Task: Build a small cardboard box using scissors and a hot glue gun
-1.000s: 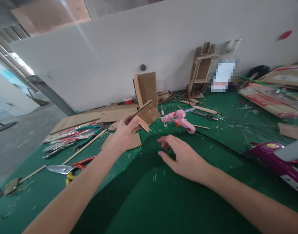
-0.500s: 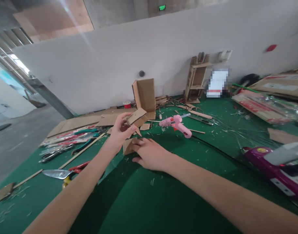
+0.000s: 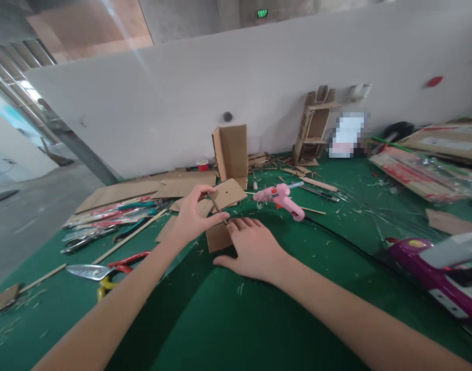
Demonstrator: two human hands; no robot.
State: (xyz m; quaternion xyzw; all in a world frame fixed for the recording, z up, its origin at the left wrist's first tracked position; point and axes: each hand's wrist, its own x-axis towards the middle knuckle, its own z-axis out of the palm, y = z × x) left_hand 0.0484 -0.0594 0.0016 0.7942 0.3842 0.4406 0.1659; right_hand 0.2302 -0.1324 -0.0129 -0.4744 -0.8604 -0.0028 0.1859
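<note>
My left hand (image 3: 191, 216) pinches a thin cardboard strip (image 3: 216, 202), seen nearly edge-on, between thumb and fingers. Just right of it, my right hand (image 3: 255, 247) has its fingers curled over the edge of a small brown cardboard piece (image 3: 218, 238), holding it close to the green tabletop; its thumb sticks out to the side. The fingertips of both hands almost meet. Behind them lies a cardboard piece with a small hole (image 3: 229, 192). A pink glue gun (image 3: 284, 198) rests to the right, with a glue stick in its rear.
A folded cardboard stand (image 3: 233, 154) and a cardboard tower (image 3: 312, 126) rise near the wall. Red-and-yellow-handled shears (image 3: 89, 271) and packaged tools (image 3: 120, 219) lie left. A purple device (image 3: 425, 268) sits right, near the glue gun's cord (image 3: 344, 239).
The box-like cardboard piece from my left hand now rests beyond it, and that hand pinches a thin strip instead. My right hand has shifted slightly right with its cardboard piece.
</note>
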